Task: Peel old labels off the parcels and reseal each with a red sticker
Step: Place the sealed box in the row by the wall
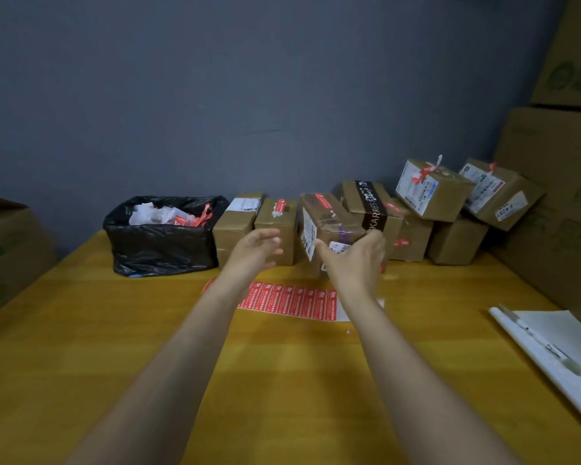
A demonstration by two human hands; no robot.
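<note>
Head view: in the middle of the frame the right hand [353, 260] grips a brown cardboard parcel [326, 219], thumb on its near face and fingers wrapped round its right edge. The parcel is tilted, with a white label down its left side. The left hand [254, 248] hovers just beside it with its fingers loosely spread, holding nothing. Below both hands a strip of red stickers [292, 300] lies flat on the yellow wooden table [131, 347]; the forearms cross over its ends. More taped brown parcels [433, 193] crowd the table's far edge from centre to upper right, some stacked askew. Left of them sits a black plastic bin bag [161, 236] holding white and red scraps. Large stacked cartons [557, 182] wall the right edge, and another carton [4, 243] stands at the left edge. A white paper sheet [571, 333] with a pen [540, 340] on it lies at the lower right. The widest stretch of tabletop is at the lower left.
</note>
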